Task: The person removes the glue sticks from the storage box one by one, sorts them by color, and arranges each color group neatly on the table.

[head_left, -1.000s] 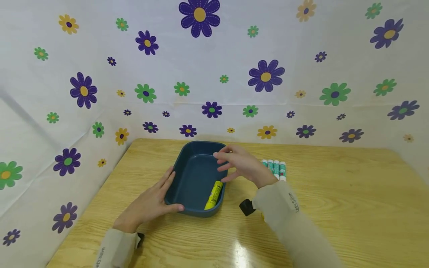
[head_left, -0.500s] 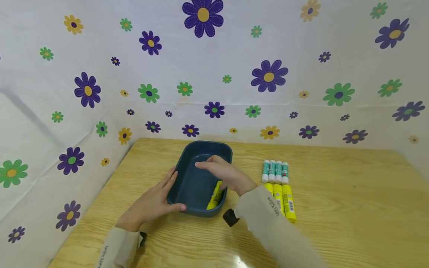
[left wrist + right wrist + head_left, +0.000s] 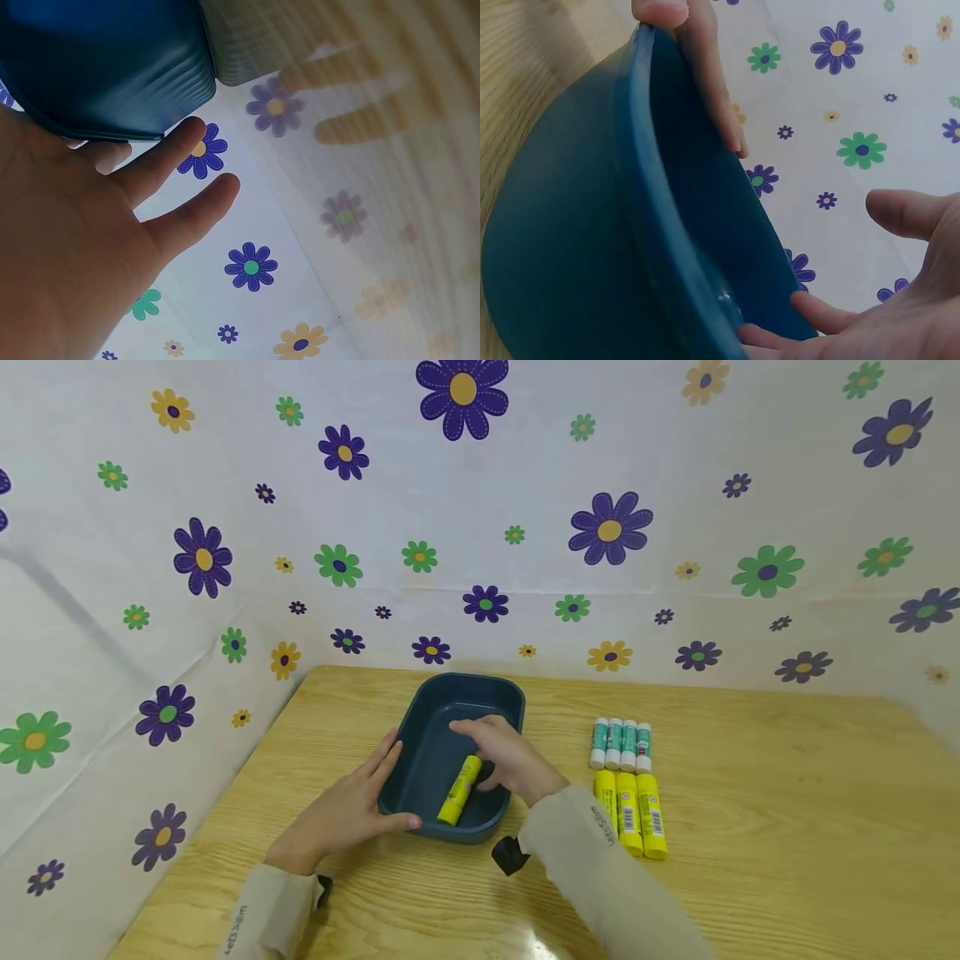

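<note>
A dark blue plastic tray sits on the table in the head view. My left hand rests against its left side, fingers straight along the outer wall and thumb at the near rim. The left wrist view shows those fingers spread beside the tray wall. A yellow glue stick lies at a slant on the tray floor. My right hand reaches in over the right rim beside the stick's upper end, thumb and fingers apart. Whether a fingertip touches the stick is hidden. The stick is not visible in the right wrist view.
To the right of the tray, several small green-and-white glue sticks lie side by side. Three yellow glue sticks lie in a row nearer me, partly behind the right sleeve. A flower-print cloth stands behind the wooden table.
My right hand has moved left and down into the tray. The yellow glue stick has shifted left from the right wall toward the middle. The left hand has kept its place on the tray.
</note>
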`<state>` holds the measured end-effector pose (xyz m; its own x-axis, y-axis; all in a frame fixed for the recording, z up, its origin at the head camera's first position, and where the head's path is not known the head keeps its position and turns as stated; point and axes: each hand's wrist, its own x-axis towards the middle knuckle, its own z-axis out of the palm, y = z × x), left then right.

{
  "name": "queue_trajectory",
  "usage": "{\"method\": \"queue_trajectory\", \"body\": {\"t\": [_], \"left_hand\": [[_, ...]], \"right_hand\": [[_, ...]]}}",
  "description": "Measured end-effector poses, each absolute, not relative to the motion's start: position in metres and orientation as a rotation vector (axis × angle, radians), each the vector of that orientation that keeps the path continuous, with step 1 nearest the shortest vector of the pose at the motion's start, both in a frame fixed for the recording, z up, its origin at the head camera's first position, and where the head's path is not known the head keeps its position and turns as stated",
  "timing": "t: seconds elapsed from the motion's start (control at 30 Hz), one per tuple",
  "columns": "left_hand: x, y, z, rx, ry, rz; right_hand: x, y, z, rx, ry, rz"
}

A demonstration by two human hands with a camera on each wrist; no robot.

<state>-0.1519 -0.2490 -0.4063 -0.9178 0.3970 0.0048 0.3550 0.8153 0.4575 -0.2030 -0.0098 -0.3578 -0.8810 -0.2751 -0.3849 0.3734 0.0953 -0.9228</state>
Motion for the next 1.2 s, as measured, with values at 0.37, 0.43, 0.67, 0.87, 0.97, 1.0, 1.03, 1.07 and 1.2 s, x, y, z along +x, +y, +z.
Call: {"method": "queue_trajectory", "body": {"t": [0.37,0.43,0.67,0.87,0.97,1.0,1.03,1.07,1.2], "left_hand": [[-0.153,-0.248,-0.407,0.608,2.900,0.714],[-0.153,-0.249,-0.407,0.605,2.894,0.720],[-0.153,-0.249,-0.408,0.597,2.880,0.739],[-0.155,-0.247,-0.409,0.637,2.887,0.733],[-0.155,-0.247,-0.409,0.636,2.886,0.722],[-0.155,-0.248,-0.409,0.638,2.889,0.714],[-0.155,-0.248,-0.409,0.638,2.891,0.712],[-0.154,-0.248,-0.409,0.631,2.892,0.707],[-0.153,-0.248,-0.408,0.628,2.886,0.716]], "right_hand": [[-0.208,-0.019,-0.371,0.238,1.625,-2.046],[-0.207,-0.021,-0.374,0.236,1.590,-2.065],[-0.203,-0.032,-0.384,0.233,1.476,-2.066],[-0.200,-0.038,-0.390,0.137,1.479,-1.935],[-0.201,-0.040,-0.391,0.111,1.480,-1.909],[-0.200,-0.041,-0.391,0.099,1.483,-1.903],[-0.200,-0.042,-0.392,0.085,1.489,-1.895],[-0.200,-0.043,-0.392,0.071,1.498,-1.887],[-0.200,-0.044,-0.392,0.013,1.552,-1.829]]}}
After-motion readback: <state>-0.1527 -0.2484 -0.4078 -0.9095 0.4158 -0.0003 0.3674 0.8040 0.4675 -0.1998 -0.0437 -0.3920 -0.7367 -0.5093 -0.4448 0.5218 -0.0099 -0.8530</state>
